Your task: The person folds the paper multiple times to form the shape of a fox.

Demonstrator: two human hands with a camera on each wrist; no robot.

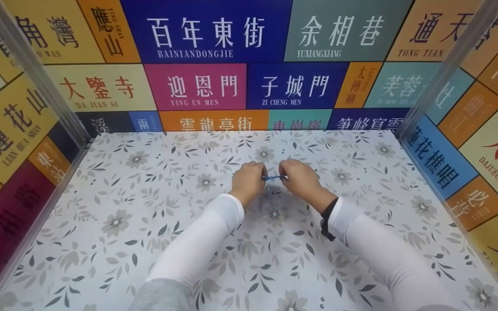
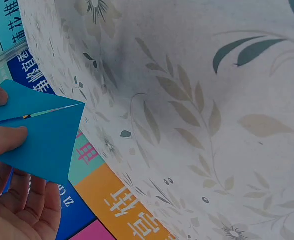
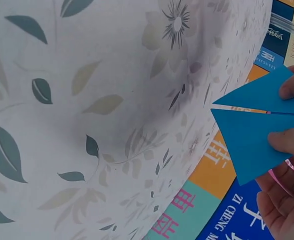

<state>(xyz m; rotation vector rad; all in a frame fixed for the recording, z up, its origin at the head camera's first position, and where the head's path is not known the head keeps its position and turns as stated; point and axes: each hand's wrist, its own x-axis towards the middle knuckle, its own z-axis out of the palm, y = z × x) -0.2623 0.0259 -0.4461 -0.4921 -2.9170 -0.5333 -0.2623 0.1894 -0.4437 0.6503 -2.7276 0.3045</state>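
Observation:
Between my two hands is a sheet of blue folded paper [image 1: 273, 177], seen almost edge-on in the head view and held above the table. Its flat face shows pointed corners and a narrow slit between two flaps in the left wrist view, where the paper [image 2: 49, 135] has my left thumb pressed on one flap. My left hand [image 1: 249, 180] pinches one side, fingers curled behind the sheet. My right hand [image 1: 304, 181] pinches the opposite side; in the right wrist view its thumb lies on the lower flap of the paper [image 3: 246, 140].
A white tabletop [image 1: 167, 259] with a grey flower and leaf pattern spreads beneath the hands. Panels with coloured sign-like blocks [image 1: 205, 30] stand behind and on both sides. Clear corner strips [image 1: 452, 65] join the panels. A dark band [image 1: 329, 220] circles the right wrist.

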